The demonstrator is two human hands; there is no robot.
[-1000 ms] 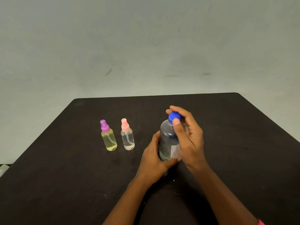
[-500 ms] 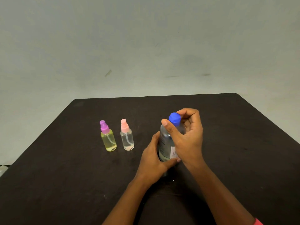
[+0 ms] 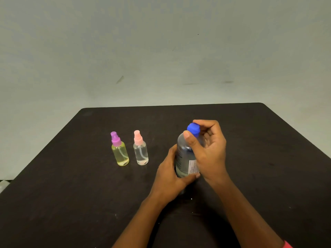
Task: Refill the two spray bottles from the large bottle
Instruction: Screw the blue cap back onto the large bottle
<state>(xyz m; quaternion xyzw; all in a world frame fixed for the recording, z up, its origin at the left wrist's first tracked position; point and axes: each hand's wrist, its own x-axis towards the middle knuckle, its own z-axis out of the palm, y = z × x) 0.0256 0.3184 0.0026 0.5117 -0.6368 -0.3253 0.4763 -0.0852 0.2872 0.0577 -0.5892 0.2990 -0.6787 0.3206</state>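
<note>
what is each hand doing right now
Left hand: grips the large bottle.
Right hand: pinches the blue cap.

Large bottle (image 3: 184, 154) label (image 3: 192, 167) print unreadable

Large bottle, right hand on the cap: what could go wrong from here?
1. The left hand holds the large bottle low while the right hand pinches the blue cap; a hard twist may tip it or slop liquid.
2. The purple-topped spray bottle and pink-topped spray bottle are small and capped; pouring could spill onto the table.
</note>
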